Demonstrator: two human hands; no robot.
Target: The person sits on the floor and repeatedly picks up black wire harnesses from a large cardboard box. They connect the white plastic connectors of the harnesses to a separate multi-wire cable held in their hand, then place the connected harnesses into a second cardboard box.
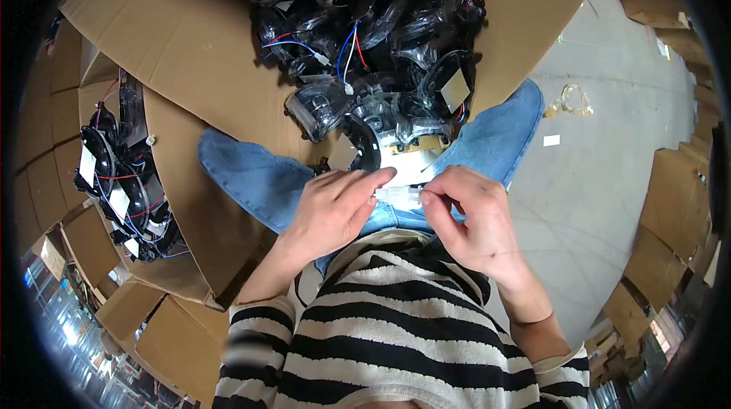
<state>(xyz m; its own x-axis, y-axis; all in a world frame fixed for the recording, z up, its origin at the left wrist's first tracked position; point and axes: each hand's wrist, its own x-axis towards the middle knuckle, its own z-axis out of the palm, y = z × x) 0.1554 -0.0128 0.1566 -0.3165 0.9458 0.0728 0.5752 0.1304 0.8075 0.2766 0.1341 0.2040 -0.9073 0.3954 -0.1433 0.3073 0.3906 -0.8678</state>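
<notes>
Close in front of my body, my left hand [335,207] and my right hand [470,215] face each other. A small whitish, see-through strip [400,196] spans the gap between them; its exact kind is not clear. Thumb and fingers of the left hand pinch its left end, and those of the right hand pinch the other. Just beyond, between my knees, lie a curved black plastic part [364,142] and a pale, brightly lit flat piece [407,164]. Farther off is a heap of black and clear plastic lamp housings [373,36], with loose wires and white plugs.
Cardboard panels [183,43] flank the heap. To the left, a carton [186,203] stands beside more wired black parts [126,180]. On the grey floor [594,203] at right lie a clear, yellowish bundle [571,100] and a white paper slip [551,140]. Boxes [670,203] line the right edge.
</notes>
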